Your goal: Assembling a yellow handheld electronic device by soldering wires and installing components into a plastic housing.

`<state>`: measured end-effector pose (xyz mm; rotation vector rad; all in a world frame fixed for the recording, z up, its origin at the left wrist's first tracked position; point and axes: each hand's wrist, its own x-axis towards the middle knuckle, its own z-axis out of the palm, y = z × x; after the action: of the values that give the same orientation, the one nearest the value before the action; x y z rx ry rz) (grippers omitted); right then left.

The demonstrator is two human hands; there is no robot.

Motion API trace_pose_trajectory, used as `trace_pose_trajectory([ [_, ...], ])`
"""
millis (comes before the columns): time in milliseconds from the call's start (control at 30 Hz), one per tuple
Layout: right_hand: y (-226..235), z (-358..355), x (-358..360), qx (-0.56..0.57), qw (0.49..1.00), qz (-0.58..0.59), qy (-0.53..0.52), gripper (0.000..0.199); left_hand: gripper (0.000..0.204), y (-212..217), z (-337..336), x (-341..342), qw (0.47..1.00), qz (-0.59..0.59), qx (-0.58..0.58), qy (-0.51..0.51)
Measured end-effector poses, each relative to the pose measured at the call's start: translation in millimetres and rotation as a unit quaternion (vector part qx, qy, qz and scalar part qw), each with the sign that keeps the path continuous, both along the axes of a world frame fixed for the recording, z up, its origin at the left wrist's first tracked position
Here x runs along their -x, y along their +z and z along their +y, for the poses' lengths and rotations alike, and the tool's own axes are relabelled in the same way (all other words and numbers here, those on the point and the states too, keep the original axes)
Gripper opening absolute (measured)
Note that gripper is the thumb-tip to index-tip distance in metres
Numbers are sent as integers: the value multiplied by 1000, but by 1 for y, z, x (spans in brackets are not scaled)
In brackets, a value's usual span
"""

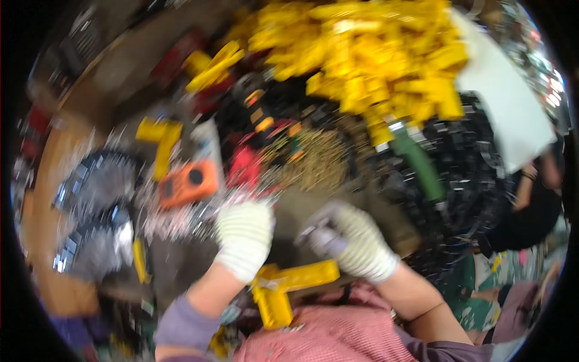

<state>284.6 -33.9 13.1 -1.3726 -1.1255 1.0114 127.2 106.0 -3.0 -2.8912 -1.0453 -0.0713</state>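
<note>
far out to the left of both hands lie heaps of small grey metal parts, blurred, spread over a brown curved worktop. nearer in, up and left of the left hand, sits an orange block with a round black hole, and above it a yellow t-shaped plastic piece. a thin yellow strip lies well to the left of that hand's wrist.

the left hand, in a white knit glove, is curled over with its knuckles up; whether it grips anything cannot be told, because the glove hides the fingers. just under its wrist and touching it is a yellow plastic bracket, l-shaped, one arm running right toward the other hand, the other pointing down to the pink checked cloth on the lap.

straight beyond the left hand are a red part and a scatter of small brassy screws.

the right hand, gloved the same, is clenched round a small grey metal object, too blurred to name, held just above the bracket's right end.

beyond it rises a big pile of yellow plastic parts; a green-handled tool slants down from it over a mass of black parts. a white sheet lies at the far right.
</note>
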Motion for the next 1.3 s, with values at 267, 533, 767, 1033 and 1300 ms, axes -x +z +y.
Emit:
trace_pose_trajectory([
  [267,-13,17,1,-23,997,33,60,27,21,-17,9,40,951,-259,142,-91],
  [533,4,30,19,-52,994,66,66,24,13,33,-37,43,890,-416,160,-97],
  [767,-8,20,39,-97,989,112,16,20,17,40,-73,49,740,-555,371,81],
  [1033,25,8,37,3,996,85,13,16,18,19,-62,55,787,-533,310,28],
  [1300,28,17,18,-14,996,-41,78,14,13,-18,-68,118,726,-593,299,181],
])
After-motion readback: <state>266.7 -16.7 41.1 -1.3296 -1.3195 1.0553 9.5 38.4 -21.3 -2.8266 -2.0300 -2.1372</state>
